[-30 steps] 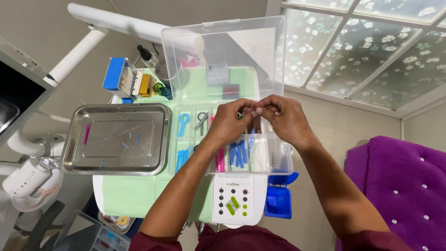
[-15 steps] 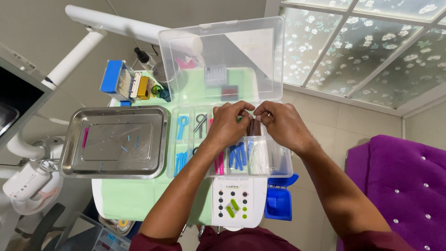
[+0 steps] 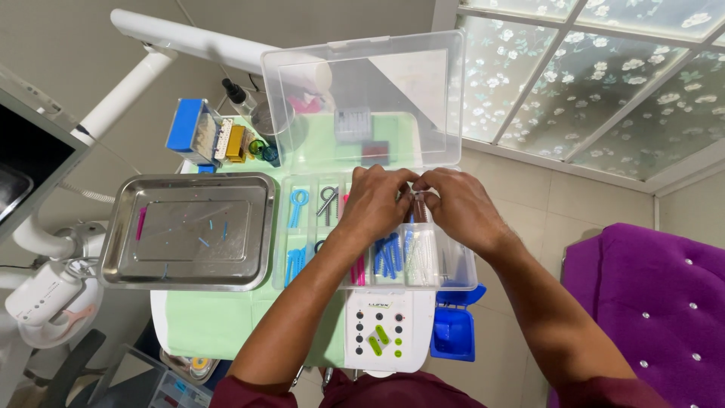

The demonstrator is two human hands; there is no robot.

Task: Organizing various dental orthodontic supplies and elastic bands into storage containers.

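Note:
Both my hands hover over a clear plastic organiser box (image 3: 461, 272) with its lid (image 3: 362, 98) standing open. My left hand (image 3: 375, 202) and my right hand (image 3: 453, 204) meet fingertip to fingertip and pinch one small thin dark item (image 3: 418, 198) between them; what it is stays too small to tell. Under my hands the compartments hold blue ring-handled pieces (image 3: 299, 202), blue sticks (image 3: 387, 255), pink sticks (image 3: 359, 268) and white sticks (image 3: 423, 257).
A steel tray (image 3: 189, 230) with a pink stick and tiny blue bits lies left of the box on a green sheet (image 3: 204, 325). A white control unit (image 3: 389, 332) and blue bin (image 3: 453, 332) sit near me. Small bottles and a blue holder (image 3: 198, 130) stand behind. Purple seat (image 3: 664, 302) at right.
My hands have sunk slightly lower over the box and stayed joined on the small item. Nothing else moved.

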